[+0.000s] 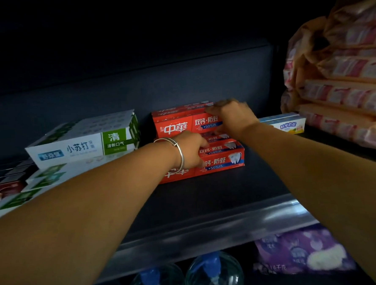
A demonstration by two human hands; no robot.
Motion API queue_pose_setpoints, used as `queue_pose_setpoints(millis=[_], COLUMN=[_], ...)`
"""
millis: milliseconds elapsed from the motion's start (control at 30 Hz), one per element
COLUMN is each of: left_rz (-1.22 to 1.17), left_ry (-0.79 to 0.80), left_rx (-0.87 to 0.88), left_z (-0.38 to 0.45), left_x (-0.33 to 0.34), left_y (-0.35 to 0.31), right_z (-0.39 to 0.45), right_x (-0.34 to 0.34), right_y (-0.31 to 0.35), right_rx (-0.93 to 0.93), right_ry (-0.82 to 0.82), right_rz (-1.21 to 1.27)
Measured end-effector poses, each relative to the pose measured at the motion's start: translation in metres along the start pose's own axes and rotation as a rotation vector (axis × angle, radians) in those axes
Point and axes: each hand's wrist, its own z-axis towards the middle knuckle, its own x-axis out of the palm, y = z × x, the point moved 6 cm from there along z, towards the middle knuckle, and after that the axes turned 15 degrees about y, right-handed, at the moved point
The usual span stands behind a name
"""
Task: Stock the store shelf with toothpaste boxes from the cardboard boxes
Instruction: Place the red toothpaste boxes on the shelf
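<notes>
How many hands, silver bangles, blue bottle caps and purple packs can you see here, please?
Hands: 2, left hand and right hand
Silver bangles: 1
Blue bottle caps: 2
Purple packs: 1
Total: 6

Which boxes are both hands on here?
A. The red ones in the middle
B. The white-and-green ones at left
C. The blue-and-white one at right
A: the left hand and right hand both rest on the red boxes stacked mid-shelf.
</notes>
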Motion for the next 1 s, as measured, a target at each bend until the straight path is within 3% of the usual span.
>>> queue_pose_setpoints(millis=[267,1000], left_rz=[-0.066,-0.11], left_ry=[-0.059,-0.226], left_rx=[0.026,0.09], left_z=[0.002,0.002], left_x=[-0.001,-0.002], left_y=[0.007,0.015], right_z=[0.013,0.01], right_x=[0.008,0.01], right_y=[-0.002,-0.01], right_rx=[0.027,0.143], right_ry=[0.011,0.042], right_rz=[0.163,0.305])
